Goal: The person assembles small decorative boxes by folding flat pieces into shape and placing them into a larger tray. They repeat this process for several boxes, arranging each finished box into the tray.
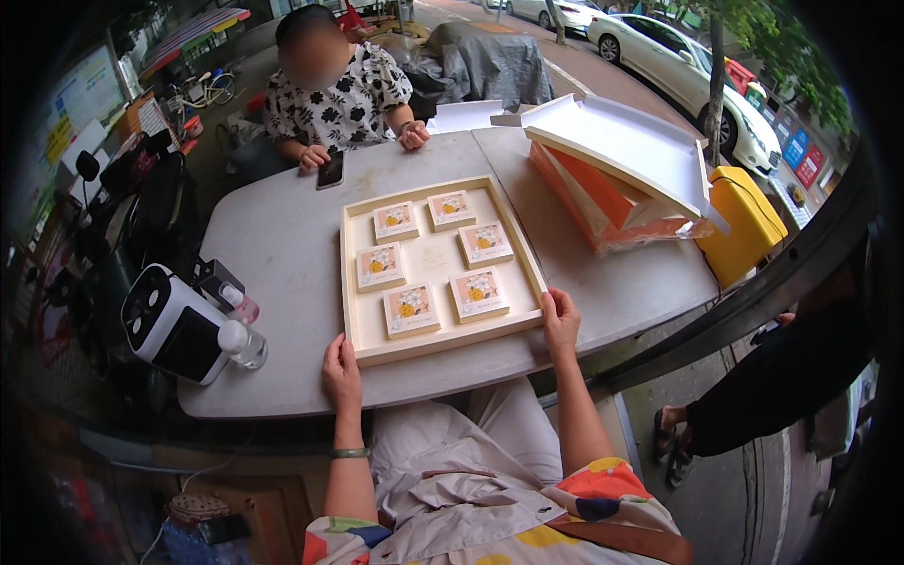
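Observation:
A shallow cream box tray (pixel 450 343) lies flat on the white table in front of me. Inside it several small square boxes (pixel 411 309) with flower-printed tops form a loose ring around a bare middle with faint printing. My left hand (pixel 342 371) grips the tray's near left corner, fingers closed on the wall. At the near right corner, my right hand (pixel 561 322) holds the other side, its thumb by the rim and its fingers partly hidden behind the wall.
Opposite sits a person (pixel 330 94) beside a dark phone (pixel 330 170). At right, a white-lined box lid (pixel 617 141) rests tilted on orange plastic-wrapped boxes (pixel 589 202), near a yellow case (pixel 742 226). A white-and-black device (pixel 174 323) and clear bottle (pixel 243 345) stand left.

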{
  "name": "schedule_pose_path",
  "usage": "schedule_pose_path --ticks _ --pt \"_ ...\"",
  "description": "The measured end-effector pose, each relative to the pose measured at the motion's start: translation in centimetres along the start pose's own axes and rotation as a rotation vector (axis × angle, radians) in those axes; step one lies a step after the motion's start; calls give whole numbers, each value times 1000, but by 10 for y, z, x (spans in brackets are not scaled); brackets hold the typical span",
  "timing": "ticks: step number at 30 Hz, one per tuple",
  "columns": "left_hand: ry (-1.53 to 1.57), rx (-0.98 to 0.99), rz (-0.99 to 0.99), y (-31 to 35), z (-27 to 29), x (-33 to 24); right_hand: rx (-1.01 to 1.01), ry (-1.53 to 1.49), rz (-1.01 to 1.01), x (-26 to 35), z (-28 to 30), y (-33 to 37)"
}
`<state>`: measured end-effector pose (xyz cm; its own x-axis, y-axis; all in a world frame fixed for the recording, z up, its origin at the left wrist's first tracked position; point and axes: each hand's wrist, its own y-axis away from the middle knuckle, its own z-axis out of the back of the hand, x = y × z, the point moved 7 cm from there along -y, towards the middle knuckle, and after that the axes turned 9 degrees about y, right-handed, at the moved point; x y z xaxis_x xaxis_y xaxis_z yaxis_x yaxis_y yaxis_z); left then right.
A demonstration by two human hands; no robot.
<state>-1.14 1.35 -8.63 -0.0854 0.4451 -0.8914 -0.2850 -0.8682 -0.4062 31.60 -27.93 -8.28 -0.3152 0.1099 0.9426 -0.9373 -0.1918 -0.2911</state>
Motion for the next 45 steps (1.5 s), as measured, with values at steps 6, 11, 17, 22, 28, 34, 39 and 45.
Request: schedule_pose_path --ticks 6,11,17,22,28,34,39,45 --pt "0 21 25 0 0 -2 13 16 -15 -2 -1 1" --pt "-69 22 37 0 0 -11 36 -12 -23 -2 0 0" --pt "-130 83 9 0 -4 -13 47 153 79 5 -2 2" --pt "-68 101 42 1 -5 -9 107 81 40 -1 1 0" --pt "251 -125 -43 -1 -1 -2 5 -245 -73 -3 6 -3" --pt "9 13 29 1 -5 -6 149 -33 -66 -12 1 -5" --pt "12 8 44 1 -5 -11 120 -3 -22 -2 2 -5" --pt "26 -23 15 1 -7 -12 103 -17 -3 -5 2 -7"
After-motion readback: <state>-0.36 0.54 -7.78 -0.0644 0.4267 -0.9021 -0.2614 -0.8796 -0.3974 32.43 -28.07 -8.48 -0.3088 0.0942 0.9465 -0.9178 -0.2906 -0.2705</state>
